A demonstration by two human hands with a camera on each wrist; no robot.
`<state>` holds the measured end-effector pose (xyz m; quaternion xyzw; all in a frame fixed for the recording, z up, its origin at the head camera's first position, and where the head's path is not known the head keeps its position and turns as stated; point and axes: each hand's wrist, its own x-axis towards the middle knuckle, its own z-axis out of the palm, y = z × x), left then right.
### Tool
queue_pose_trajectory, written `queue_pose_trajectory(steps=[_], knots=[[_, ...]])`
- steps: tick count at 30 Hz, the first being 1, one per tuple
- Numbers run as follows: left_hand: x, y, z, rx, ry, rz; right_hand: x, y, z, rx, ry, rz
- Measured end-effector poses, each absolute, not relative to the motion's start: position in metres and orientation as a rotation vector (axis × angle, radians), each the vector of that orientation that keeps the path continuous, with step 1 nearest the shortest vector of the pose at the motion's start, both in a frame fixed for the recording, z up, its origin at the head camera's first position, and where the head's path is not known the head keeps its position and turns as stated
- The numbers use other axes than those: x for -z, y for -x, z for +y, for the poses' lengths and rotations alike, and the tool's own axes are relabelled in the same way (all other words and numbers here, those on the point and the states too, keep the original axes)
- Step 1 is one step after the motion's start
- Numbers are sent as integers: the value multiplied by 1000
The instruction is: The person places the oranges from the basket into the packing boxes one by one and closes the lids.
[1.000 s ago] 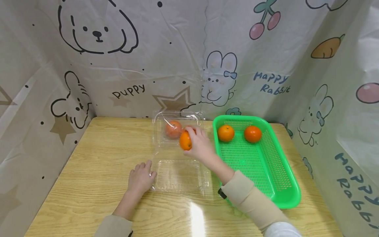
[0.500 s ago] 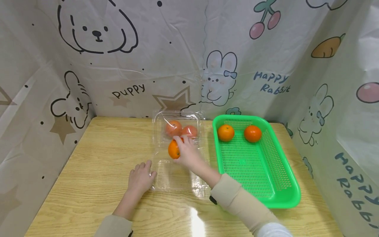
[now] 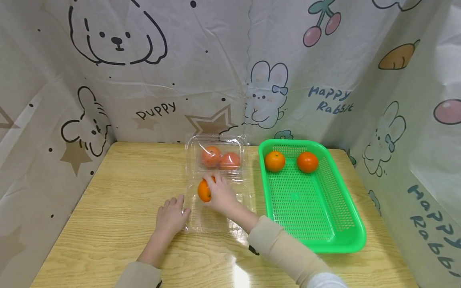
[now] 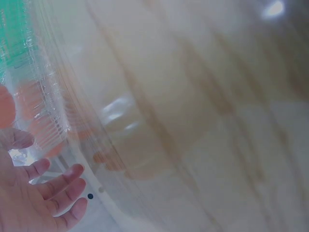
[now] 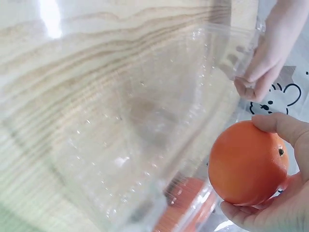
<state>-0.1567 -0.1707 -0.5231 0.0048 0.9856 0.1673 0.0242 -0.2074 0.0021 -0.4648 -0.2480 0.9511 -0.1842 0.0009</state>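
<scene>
In the head view, my right hand (image 3: 221,195) grips an orange (image 3: 204,191) between thumb and fingers, above the near half of an opened clear plastic clamshell box (image 3: 201,228). The right wrist view shows the stem end of this orange (image 5: 248,163) facing the palm side. Two more oranges (image 3: 210,156) sit side by side in the far half of the box, paler through the plastic. My left hand (image 3: 171,216) rests at the box's left edge, thumb at the rim. Its fingers (image 4: 63,183) are spread and relaxed in the left wrist view.
A green plastic basket (image 3: 345,192) stands on the right, holding two oranges (image 3: 275,161) at its far end. The wooden table (image 3: 119,200) meets a patterned cloth (image 3: 162,80) at the back, with cloth at both sides too.
My right hand has carried its orange left and nearer, from over the far half of the box to over the near half, uncovering the second orange there. The left hand stays put.
</scene>
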Motion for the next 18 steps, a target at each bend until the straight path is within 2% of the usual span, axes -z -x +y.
queue_pose_trajectory(steps=[18], knots=[[524,157,-171,-527,-16,3049,489,204,-8,507,800,2932]])
